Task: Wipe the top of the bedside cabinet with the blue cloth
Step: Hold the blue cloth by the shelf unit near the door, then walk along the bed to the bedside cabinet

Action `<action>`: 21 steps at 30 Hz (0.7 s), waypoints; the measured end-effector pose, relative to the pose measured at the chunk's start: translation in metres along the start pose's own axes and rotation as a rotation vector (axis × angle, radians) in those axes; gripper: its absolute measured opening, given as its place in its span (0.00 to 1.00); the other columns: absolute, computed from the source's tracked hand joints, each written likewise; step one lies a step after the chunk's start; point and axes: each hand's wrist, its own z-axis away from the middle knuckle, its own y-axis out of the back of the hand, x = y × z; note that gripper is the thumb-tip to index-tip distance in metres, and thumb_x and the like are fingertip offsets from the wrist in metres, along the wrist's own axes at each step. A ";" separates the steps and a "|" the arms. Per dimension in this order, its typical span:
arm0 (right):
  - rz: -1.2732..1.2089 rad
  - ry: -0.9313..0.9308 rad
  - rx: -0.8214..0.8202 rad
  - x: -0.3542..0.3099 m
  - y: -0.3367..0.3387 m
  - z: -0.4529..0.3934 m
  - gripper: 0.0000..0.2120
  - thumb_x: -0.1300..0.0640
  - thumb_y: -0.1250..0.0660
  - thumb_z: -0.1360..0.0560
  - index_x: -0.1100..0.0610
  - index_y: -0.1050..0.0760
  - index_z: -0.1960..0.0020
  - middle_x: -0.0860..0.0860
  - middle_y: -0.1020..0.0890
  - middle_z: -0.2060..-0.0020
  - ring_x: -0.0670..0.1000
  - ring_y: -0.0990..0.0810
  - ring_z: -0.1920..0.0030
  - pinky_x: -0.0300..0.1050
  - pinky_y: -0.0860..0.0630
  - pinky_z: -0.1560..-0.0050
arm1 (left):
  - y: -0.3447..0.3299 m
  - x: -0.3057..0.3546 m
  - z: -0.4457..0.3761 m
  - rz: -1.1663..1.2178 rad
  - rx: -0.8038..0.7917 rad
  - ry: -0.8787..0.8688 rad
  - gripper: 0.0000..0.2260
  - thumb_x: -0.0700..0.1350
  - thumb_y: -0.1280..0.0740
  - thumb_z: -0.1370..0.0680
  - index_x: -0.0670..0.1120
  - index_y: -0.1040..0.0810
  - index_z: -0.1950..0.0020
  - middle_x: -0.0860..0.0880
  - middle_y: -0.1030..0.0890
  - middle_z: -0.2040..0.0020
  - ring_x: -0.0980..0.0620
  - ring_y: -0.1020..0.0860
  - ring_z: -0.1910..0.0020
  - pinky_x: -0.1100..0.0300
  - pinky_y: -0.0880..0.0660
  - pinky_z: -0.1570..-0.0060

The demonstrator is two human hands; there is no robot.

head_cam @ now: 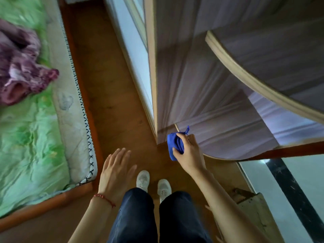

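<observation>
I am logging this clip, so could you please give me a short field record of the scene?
right hand: right hand grips the bunched blue cloth
left hand: left hand open, holding nothing
cloth position: at the near corner of the grey wood-grain cabinet top
contact: cannot tell whether the cloth touches it
left of view: bed with green quilt
floor: brown wooden floor

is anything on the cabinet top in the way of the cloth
Nothing visible. The right hand grips the bunched blue cloth at the near corner of the cabinet top, and the part of the top in view is bare.
</observation>
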 end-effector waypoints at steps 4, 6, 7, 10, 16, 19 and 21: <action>0.049 0.124 -0.101 -0.038 -0.009 -0.002 0.24 0.57 0.32 0.28 0.57 0.33 0.34 0.57 0.28 0.43 0.56 0.23 0.50 0.41 0.28 0.59 | 0.009 -0.021 0.045 0.018 0.052 0.134 0.31 0.59 0.53 0.20 0.38 0.23 0.40 0.39 0.22 0.40 0.39 0.26 0.40 0.45 0.31 0.41; 0.062 0.192 -0.154 -0.060 -0.018 -0.001 0.24 0.56 0.33 0.27 0.56 0.34 0.33 0.56 0.28 0.42 0.55 0.23 0.50 0.40 0.28 0.60 | 0.012 -0.037 0.069 0.042 0.087 0.211 0.32 0.60 0.55 0.19 0.37 0.22 0.40 0.39 0.22 0.41 0.39 0.25 0.41 0.46 0.31 0.41; 0.075 0.227 -0.180 -0.072 -0.023 -0.001 0.24 0.56 0.33 0.27 0.56 0.34 0.33 0.56 0.29 0.42 0.55 0.23 0.50 0.40 0.28 0.60 | 0.012 -0.047 0.081 0.052 0.099 0.254 0.32 0.60 0.55 0.19 0.37 0.22 0.41 0.39 0.22 0.41 0.39 0.25 0.41 0.46 0.32 0.41; 0.117 0.351 -0.237 -0.113 -0.043 0.006 0.23 0.56 0.33 0.28 0.58 0.32 0.34 0.57 0.28 0.43 0.56 0.23 0.50 0.41 0.28 0.59 | 0.014 -0.080 0.117 0.074 0.139 0.370 0.32 0.61 0.55 0.20 0.38 0.22 0.41 0.39 0.22 0.42 0.40 0.26 0.41 0.47 0.34 0.40; 0.206 0.554 -0.394 -0.207 -0.105 0.038 0.24 0.57 0.32 0.28 0.59 0.33 0.34 0.57 0.29 0.44 0.58 0.22 0.53 0.50 0.23 0.57 | 0.026 -0.149 0.197 0.123 0.230 0.582 0.33 0.61 0.55 0.20 0.37 0.21 0.42 0.38 0.22 0.42 0.39 0.25 0.41 0.44 0.30 0.43; 0.240 0.645 -0.465 -0.263 -0.142 0.061 0.24 0.56 0.34 0.27 0.58 0.34 0.33 0.56 0.30 0.42 0.58 0.23 0.50 0.50 0.25 0.54 | 0.031 -0.188 0.244 0.141 0.251 0.687 0.33 0.60 0.56 0.19 0.37 0.21 0.43 0.38 0.21 0.43 0.39 0.23 0.43 0.45 0.29 0.44; 0.245 0.708 -0.504 -0.298 -0.168 0.078 0.24 0.56 0.34 0.27 0.57 0.34 0.33 0.57 0.30 0.42 0.58 0.23 0.49 0.50 0.26 0.53 | 0.033 -0.213 0.278 0.151 0.271 0.766 0.33 0.60 0.56 0.19 0.37 0.21 0.43 0.38 0.21 0.43 0.39 0.23 0.43 0.47 0.32 0.43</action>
